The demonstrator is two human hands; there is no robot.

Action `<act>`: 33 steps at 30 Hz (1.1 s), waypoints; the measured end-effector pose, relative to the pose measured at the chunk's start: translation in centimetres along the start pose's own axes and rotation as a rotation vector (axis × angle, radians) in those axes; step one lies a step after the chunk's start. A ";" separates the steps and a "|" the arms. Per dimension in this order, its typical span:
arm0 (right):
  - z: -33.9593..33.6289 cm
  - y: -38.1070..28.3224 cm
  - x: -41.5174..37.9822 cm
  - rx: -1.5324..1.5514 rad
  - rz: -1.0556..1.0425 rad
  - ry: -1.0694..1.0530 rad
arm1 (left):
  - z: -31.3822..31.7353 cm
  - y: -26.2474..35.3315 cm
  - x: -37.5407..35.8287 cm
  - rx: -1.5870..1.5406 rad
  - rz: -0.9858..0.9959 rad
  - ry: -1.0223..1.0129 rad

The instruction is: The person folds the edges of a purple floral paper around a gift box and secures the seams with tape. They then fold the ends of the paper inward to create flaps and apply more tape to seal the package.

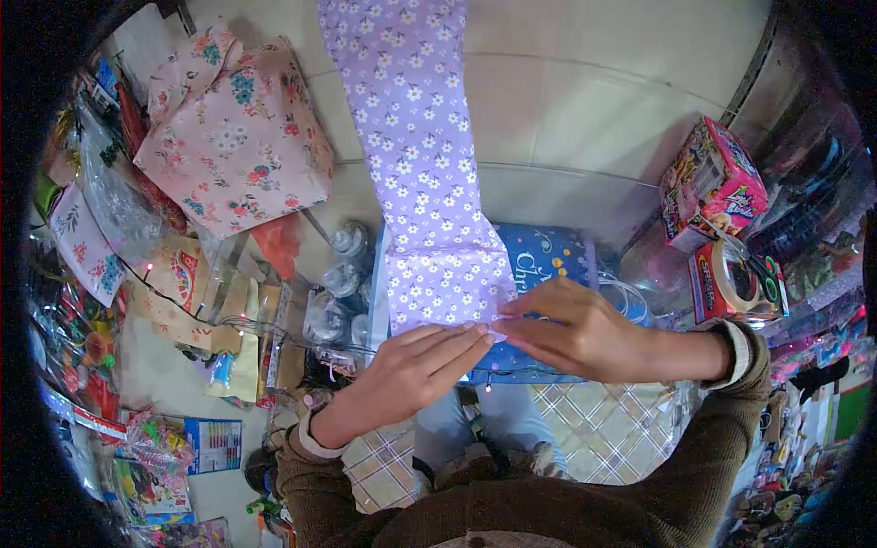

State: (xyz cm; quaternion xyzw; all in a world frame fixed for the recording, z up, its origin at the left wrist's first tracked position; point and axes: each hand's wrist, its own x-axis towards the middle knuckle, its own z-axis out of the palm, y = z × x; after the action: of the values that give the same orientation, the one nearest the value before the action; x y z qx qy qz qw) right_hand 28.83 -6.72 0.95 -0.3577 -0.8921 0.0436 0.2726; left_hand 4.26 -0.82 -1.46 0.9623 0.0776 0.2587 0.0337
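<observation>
A long strip of purple wrapping paper (429,173) with white daisies runs from the top of the view down toward me. Its near end has a crease across it and rests over a blue Christmas-printed packet or bag (548,251). At the near edge of the paper, my left hand (429,365) is closed, with its fingertips pinching the edge. My right hand (580,333) is closed too, its thumb and fingers pinching the near right corner. Both sets of fingertips almost meet there. The underside of the paper is hidden.
A pink floral wrapped package (237,142) stands at the upper left. To the right, a roll of tape (735,274) and scissors (769,279) lie on a small box, beside a pink printed box (717,183). A string of lights (242,320) crosses the left side.
</observation>
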 end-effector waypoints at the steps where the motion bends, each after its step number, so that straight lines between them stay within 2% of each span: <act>1: 0.1 0.1 -0.1 -0.016 -0.023 -0.031 | 0.0 0.0 0.0 -0.012 -0.002 -0.009; 11: 0.3 0.4 -0.1 -0.033 -0.118 -0.070 | -0.3 -0.4 -0.3 -0.112 -0.038 -0.087; 14: -0.3 0.9 -0.2 -0.064 -0.151 -0.219 | -0.2 -0.7 -0.5 -0.070 0.014 -0.082; 26: -0.1 1.2 0.1 -0.202 -0.390 -0.124 | 0.0 -0.8 -0.3 0.067 0.145 -0.060; 29: -0.3 0.6 0.2 -0.290 -0.391 -0.174 | -0.1 -0.5 -0.2 0.057 0.114 -0.077; 33: 0.1 0.2 -0.3 -0.340 -0.329 -0.136 | -0.5 -0.2 -0.1 0.048 0.054 -0.129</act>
State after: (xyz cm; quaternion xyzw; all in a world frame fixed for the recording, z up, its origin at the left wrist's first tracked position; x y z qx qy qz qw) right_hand 29.13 -6.77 0.69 -0.2445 -0.9492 -0.1284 0.1510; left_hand 3.93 -0.60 -1.08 0.9792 0.0556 0.1949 0.0088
